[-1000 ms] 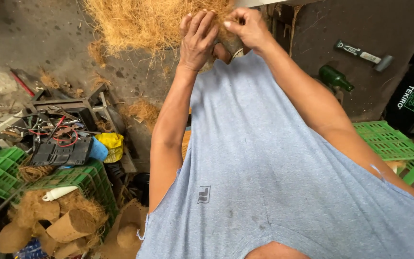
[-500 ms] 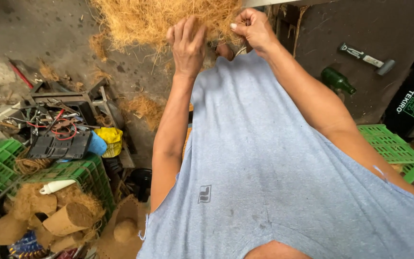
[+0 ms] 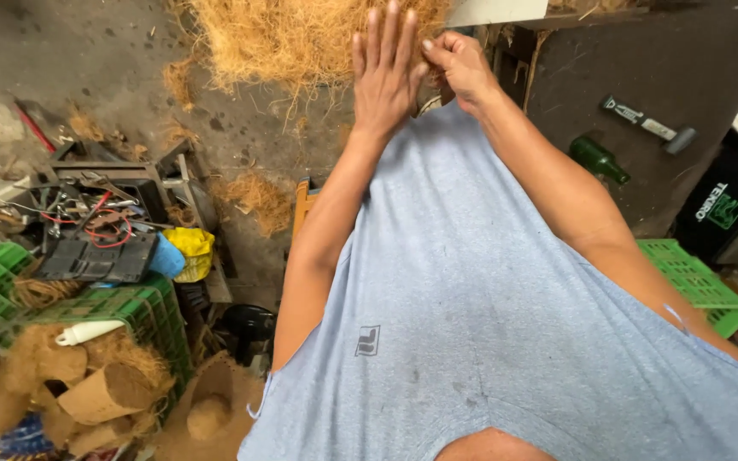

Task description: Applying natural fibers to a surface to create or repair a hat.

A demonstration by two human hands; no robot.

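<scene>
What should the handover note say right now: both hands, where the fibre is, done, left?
Left hand: open, fingers spread flat against the fibre pile.
Right hand: pinched shut on a few strands at the pile's edge.
Pile sits ahead on the floor; loose tufts lie nearer.
Done: fibre cups stacked by the green crate.
Left: most of the pile is unworked.

My grey shirt (image 3: 489, 324) fills the lower middle and hides my legs and the ground beneath me. Above the shirt, the pile of coir fibre (image 3: 301, 34) runs off the top edge, so I cannot see how far it goes. My left hand (image 3: 383, 72) shows only its back; its palm is hidden. My right hand (image 3: 463, 67) is curled, and I cannot tell what its fingers pinch. Right of the shirt, the green crate (image 3: 694, 282) is partly covered by my arm.
</scene>
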